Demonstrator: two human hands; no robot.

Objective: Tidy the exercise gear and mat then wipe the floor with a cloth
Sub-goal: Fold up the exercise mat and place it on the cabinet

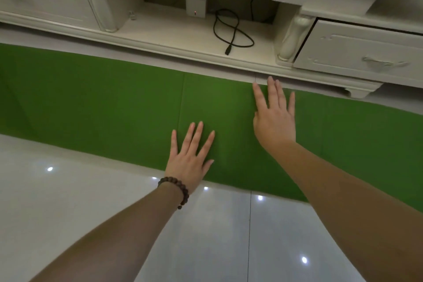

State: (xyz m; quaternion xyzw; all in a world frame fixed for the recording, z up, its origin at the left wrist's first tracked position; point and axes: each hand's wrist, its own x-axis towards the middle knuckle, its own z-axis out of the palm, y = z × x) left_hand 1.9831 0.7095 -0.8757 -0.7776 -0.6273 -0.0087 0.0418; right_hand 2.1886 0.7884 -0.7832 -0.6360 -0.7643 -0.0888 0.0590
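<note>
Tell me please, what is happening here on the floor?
A person leans over a green mat that lies flat on the glossy tiled floor, along a white cabinet. Both hands are spread flat on the mat with straight fingers: the left hand, with a bead bracelet on its wrist, near the closer edge, the right hand reaching the far edge. Neither has a grip on it. The mat is not yet folded or rolled.

Cabinet (320,75) close beyond mat (103,98)
</note>
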